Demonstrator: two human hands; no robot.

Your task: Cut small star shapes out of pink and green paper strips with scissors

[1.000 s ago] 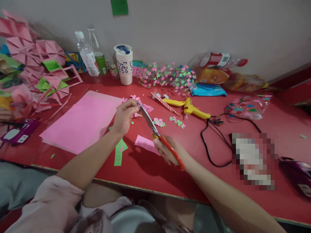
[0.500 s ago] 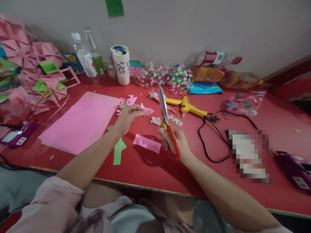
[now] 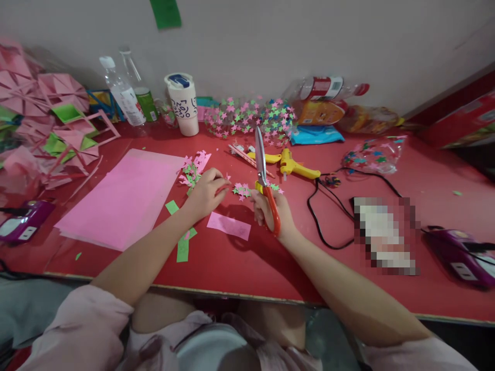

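Note:
My right hand is wrapped round the orange and yellow handles of the scissors, whose blades are together and point up toward the wall. To the left, the fingers of my left hand are bent together in a pinch. A small pink paper star shows at their tips. Just behind that hand lies a pile of pink and green paper cut-outs. Small paper stars are heaped between the two hands. Nearer me, a pink paper strip lies flat beside green paper pieces.
Pink sheets lie at left, near folded pink paper shapes. A tumbler, bottles and star-filled containers line the wall. A yellow glue gun and its black cord lie at right.
The larger pink piece at my left fingertips is gone from them; only a small pink bit shows there now. The scissors stay upright in my right hand. The whole view has shifted slightly.

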